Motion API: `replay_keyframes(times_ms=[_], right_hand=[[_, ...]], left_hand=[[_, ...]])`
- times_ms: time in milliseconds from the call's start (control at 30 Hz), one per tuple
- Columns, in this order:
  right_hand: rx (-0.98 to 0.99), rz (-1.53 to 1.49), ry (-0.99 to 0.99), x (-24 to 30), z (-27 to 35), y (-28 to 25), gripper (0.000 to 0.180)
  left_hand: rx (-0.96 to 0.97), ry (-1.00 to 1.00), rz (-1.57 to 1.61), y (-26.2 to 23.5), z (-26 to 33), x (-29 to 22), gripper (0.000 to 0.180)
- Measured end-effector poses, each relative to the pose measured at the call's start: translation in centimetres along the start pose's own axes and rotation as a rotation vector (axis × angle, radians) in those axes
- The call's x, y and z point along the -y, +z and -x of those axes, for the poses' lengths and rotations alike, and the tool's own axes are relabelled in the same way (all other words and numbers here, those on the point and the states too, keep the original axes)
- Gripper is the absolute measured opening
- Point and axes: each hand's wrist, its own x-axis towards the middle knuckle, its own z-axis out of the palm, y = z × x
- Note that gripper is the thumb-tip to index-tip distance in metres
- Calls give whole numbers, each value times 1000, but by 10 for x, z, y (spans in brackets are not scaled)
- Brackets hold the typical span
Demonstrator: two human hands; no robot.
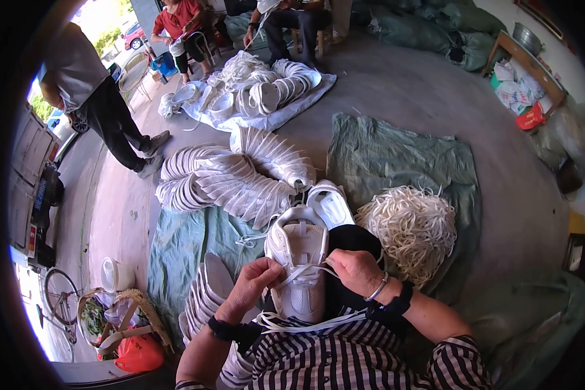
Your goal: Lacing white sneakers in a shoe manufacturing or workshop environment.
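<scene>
A white sneaker (299,250) rests on my lap with its toe toward me. A flat white shoelace (300,270) crosses its lowest eyelets, and an end runs out to each side. My left hand (261,278) pinches one end just left of the shoe. On the other side my right hand (355,269) grips the opposite end between thumb and fingers. More loose white laces (315,323) lie across my lap below the toe. Just beyond the sneaker sits another white shoe (331,205), its opening facing up.
Rows of stacked white shoe uppers (231,172) lie ahead on a green sheet (182,237). A heap of white laces (409,227) sits to my right. More stacked shoes (205,289) stand at my left. Farther off, people sit around another shoe pile (260,91); one person (101,84) stands.
</scene>
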Motion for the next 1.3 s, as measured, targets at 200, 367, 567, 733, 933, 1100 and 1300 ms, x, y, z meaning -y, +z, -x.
replay_keyframes(times_ms=[200, 367, 567, 733, 933, 1100, 1300], right_hand=[[2, -10, -7, 0, 0, 1, 10], [1, -14, -4, -1, -1, 0, 9], [30, 32, -80, 0, 2, -3, 7], [12, 72, -74, 0, 2, -1, 8], [43, 162, -76, 5, 3, 1, 12], [23, 276, -72, 20, 1, 5, 12], [25, 154, 14, 16, -4, 0, 11]], left_hand=[[-14, 12, 5, -1, 3, 2, 22], [-27, 18, 10, 4, 3, -1, 20], [-45, 22, -8, 4, 2, 2, 21], [-49, 24, -2, 4, 2, 4, 21], [-83, 10, -17, 7, 4, 1, 19], [-120, 60, -25, 17, 7, -4, 19], [-152, 71, -42, 19, 6, -3, 20]])
